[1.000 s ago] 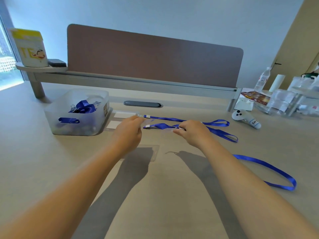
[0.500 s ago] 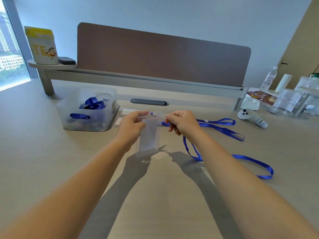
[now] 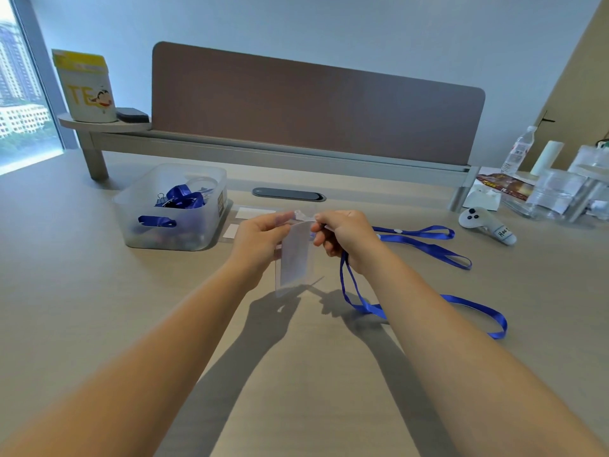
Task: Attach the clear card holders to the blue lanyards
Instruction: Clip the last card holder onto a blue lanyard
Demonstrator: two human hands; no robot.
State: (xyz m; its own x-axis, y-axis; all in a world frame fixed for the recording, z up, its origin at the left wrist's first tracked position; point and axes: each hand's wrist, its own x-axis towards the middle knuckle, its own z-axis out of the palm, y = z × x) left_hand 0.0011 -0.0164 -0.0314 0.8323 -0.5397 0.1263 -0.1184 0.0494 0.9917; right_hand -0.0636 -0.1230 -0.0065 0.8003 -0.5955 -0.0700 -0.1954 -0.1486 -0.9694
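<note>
Above the middle of the pale wood-grain counter [image 3: 99, 291], the left hand [image 3: 260, 240] pinches the top edge of a clear rectangular plastic card holder [image 3: 294, 258], which hangs upright, clear of the counter surface. The right hand [image 3: 346, 235] is closed on the end of a blue ribbon lanyard [image 3: 359, 300], pressed against the holder's top; whether the clip is through the slot cannot be told. From that hand the lanyard drops to the counter and runs toward the right edge, ending in a loop.

A second blue ribbon lanyard [image 3: 425, 240] lies flat beyond the right hand, toward the far right of the counter, near a white handheld controller [image 3: 486, 222]. A translucent plastic bin [image 3: 171, 209] stands toward the far left of the counter with more blue lanyards and black binder clips inside. Just to its right, more clear card holders with white inserts [image 3: 250, 214] lie flat on the counter, partly behind the left hand.
</note>
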